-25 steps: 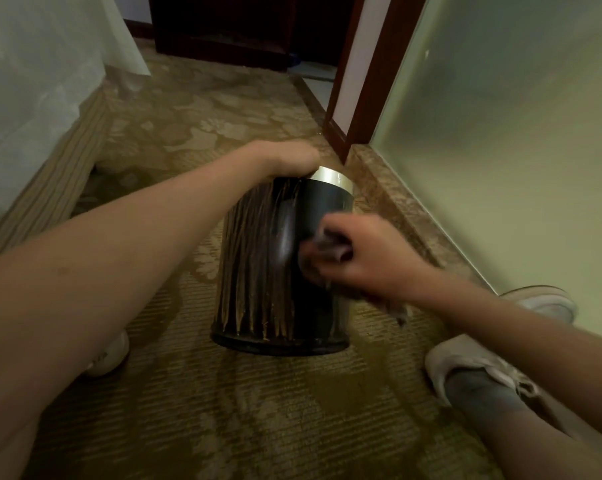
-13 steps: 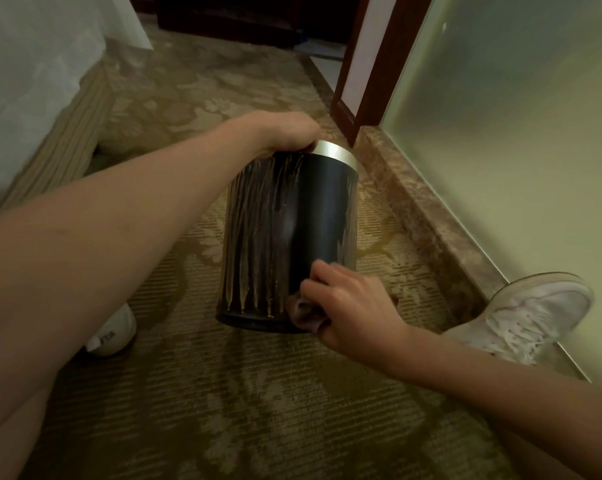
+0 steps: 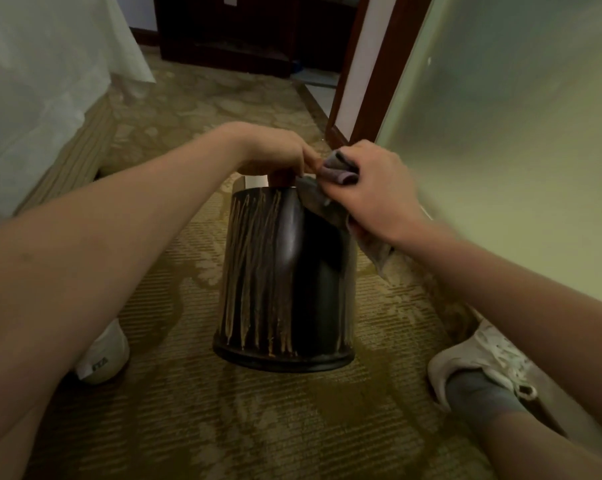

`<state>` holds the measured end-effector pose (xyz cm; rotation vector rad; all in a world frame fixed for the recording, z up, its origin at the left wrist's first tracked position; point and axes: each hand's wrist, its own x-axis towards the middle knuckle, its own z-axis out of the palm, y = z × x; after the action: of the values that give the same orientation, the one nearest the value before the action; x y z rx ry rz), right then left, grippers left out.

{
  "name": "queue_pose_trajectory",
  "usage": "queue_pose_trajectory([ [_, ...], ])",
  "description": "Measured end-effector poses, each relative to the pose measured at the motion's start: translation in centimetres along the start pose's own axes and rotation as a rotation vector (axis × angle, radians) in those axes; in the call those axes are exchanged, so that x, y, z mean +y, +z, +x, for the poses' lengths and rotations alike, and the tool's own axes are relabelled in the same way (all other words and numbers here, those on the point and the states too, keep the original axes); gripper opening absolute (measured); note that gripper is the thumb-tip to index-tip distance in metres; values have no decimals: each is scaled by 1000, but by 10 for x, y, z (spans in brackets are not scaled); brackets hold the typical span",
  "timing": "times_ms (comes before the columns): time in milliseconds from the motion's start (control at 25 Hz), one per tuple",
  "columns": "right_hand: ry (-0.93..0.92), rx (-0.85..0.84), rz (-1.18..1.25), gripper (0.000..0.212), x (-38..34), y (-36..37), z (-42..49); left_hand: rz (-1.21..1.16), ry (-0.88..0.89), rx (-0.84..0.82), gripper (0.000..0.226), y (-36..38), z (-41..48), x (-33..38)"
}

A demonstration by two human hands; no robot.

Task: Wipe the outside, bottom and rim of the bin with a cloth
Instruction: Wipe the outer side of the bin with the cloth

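- Looking down, we see the bin [image 3: 285, 282] standing on the carpet [image 3: 292, 427] between our two feet, roughly in the middle of the view.
- It is a dark round bin with pale vertical streaks down its left side; its right side is plain and dark.
- A short piece of its shiny rim [image 3: 244, 183] shows at the top left.
- Our left hand [image 3: 275, 150] grips the top of the bin, fingers curled over the rim.
- Our right hand [image 3: 372, 188] is closed around the cloth [image 3: 337, 168], a greyish rag bunched up and pressed on the bin's upper right edge.
- A loose end of the cloth hangs below that wrist.
- The two hands are just beside each other, nearly touching at the top.
- A white shoe [image 3: 102, 355] sits to the left of the bin, partly hidden by our left forearm.
- Another white shoe [image 3: 479, 358], with a grey sock, lies to the right.
- A bed [image 3: 33, 81] with a white cover runs along the left.
- A pale green panel [image 3: 517, 133] fills the right side, next to a dark wooden door frame [image 3: 372, 81].
- A dark cabinet [image 3: 230, 26] stands at the far end.
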<state>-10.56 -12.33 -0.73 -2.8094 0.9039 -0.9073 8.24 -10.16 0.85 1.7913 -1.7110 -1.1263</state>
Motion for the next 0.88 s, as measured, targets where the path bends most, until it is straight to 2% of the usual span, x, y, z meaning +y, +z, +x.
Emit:
queue_pose_trajectory([
  [160, -222, 74, -245, 24, -8, 32, -12, 4, -49, -130, 34, -3, -7, 0],
  [280, -204, 112, -296, 24, -10, 39, -16, -28, -48, -172, 33, -2, -8, -3],
  [440, -212, 94, -289, 17, -12, 41, -25, -23, -62, -128, 32, 6, -7, 5],
  [560, -286, 40, -265, 15, -17, 44, -51, -32, -83, -88, 37, 11, -6, 9],
  [680, -353, -79, -235, 25, -26, 52, -84, 0, -62, -44, 39, 14, -7, 9],
  [880, -398, -247, -201, 34, -40, 61, -138, 63, -30, 12, 31, 21, -12, 8],
])
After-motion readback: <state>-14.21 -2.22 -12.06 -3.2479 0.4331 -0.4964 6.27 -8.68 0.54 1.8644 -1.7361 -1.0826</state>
